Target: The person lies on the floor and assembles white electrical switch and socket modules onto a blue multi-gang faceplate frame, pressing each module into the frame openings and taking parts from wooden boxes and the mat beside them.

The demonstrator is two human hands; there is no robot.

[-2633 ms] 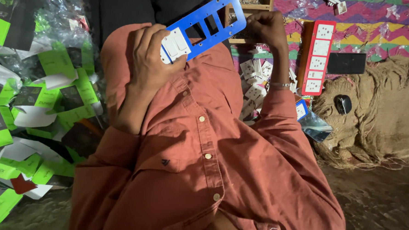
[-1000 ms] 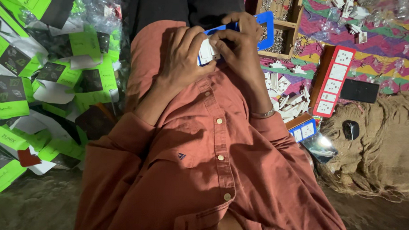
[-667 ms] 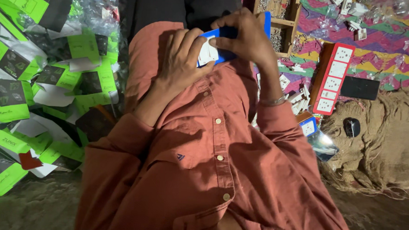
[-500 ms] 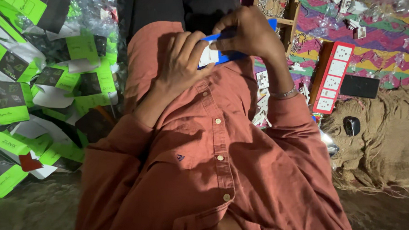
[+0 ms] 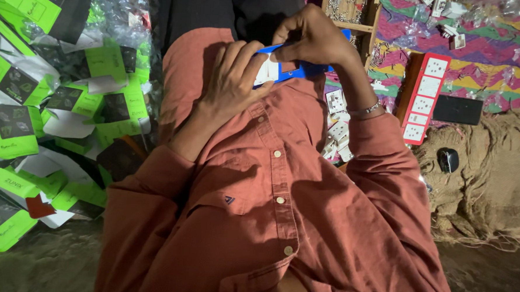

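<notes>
1. Two hands meet on one blue plate [image 5: 292, 71], which we hold just above our chest, in front of the rust shirt [image 5: 281, 199].
2. Our left hand [image 5: 233, 83] lies flat-curled under the plate, its fingers pressed on a white switch [image 5: 268, 70] set in it.
3. Our right hand [image 5: 311, 37] is curled over the top of the plate and pinches its upper edge; the fingertips are hidden, so we cannot tell exactly what they press.
4. We judge that the step in hand is seating the switch into the plate's opening.
5. The next move probably calls for firm, even pressure from both sides, with the plate kept straight.
6. Green boxes [image 5: 15, 135] lie in a heap on the left; a red panel [image 5: 424, 97] with white switches lies on the right, well apart.
</notes>
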